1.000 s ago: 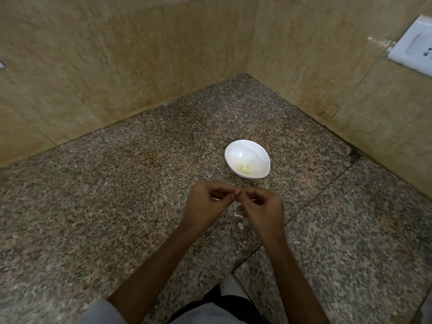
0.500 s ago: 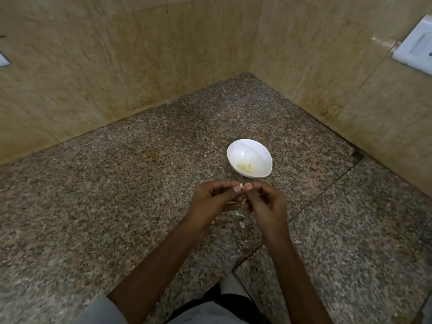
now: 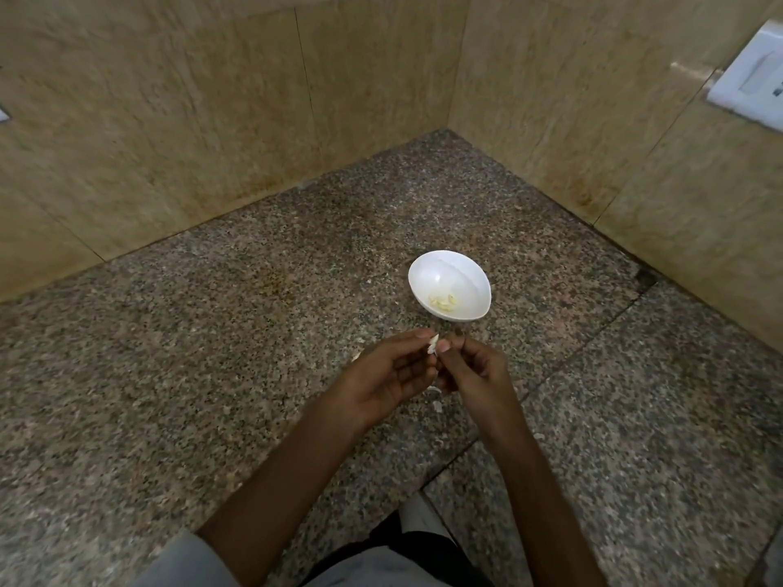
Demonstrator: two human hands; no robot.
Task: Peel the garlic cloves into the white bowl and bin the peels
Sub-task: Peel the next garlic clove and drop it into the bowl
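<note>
We find left hand point(image 3: 381, 377) and right hand point(image 3: 476, 370) pinching a small whitish garlic clove point(image 3: 434, 344), possibly part-peeled; white oval bowl point(image 3: 449, 275) at one o'clock.

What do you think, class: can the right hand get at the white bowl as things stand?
Probably yes. The right hand sits just short of the white bowl, with only bare counter between them. Both it and the left hand pinch a garlic clove, so it would arrive carrying that.
</note>
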